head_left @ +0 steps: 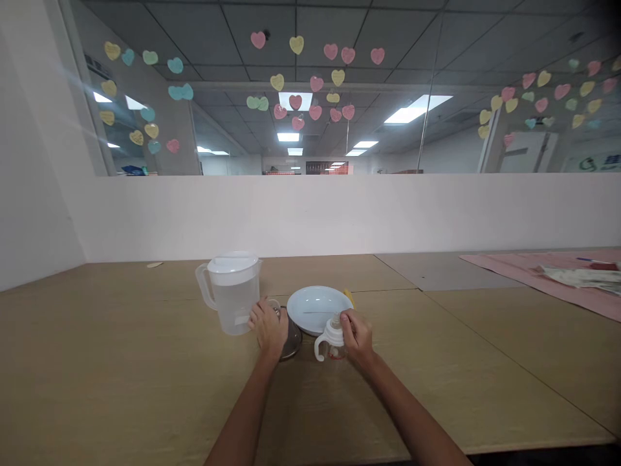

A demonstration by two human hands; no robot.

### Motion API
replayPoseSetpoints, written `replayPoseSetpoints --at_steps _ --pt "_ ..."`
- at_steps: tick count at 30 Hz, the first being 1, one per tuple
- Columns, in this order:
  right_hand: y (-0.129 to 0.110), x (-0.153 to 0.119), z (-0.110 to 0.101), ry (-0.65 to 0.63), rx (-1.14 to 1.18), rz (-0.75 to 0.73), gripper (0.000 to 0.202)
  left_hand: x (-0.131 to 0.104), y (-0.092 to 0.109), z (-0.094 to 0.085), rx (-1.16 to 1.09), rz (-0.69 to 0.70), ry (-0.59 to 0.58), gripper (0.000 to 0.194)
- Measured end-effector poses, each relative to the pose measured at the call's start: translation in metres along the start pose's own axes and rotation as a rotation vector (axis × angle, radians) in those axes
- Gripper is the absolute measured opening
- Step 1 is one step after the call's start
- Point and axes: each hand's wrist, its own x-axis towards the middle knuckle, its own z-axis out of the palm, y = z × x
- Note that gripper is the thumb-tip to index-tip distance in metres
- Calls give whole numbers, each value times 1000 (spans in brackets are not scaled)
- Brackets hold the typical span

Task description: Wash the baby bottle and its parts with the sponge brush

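My left hand is closed around the upper part of a dark glass vessel, just right of a clear plastic pitcher with a white lid. The pitcher's handle points left. My right hand pinches the top of a small clear bottle with a white collar and a curved white handle. Behind the two hands lies a white oval dish, its near edge partly hidden by the bottle. A yellow item shows at the dish's right rim.
The wooden table reaches a white wall at the back. On the far right, a pink cloth bears papers and a pen. A small flat piece lies at the back left.
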Motion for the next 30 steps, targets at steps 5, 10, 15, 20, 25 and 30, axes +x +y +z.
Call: replayPoseSetpoints --at_steps 5,10,15,20,25,30 --pt "0 0 0 2 1 0 26 -4 6 -4 -389 93 156 46" --pt "0 0 0 4 7 9 25 -29 21 -5 -715 387 96 43" --pt "0 -1 1 20 7 13 27 -49 34 -6 -836 574 10 39" --pt "-3 0 3 8 -7 -36 27 -49 39 -11 -909 629 54 40" --pt "-6 -2 5 35 4 23 30 -55 44 -9 -872 788 43 40" --pt "-10 -2 7 94 139 237 30 -60 46 -8 -830 762 -29 40"
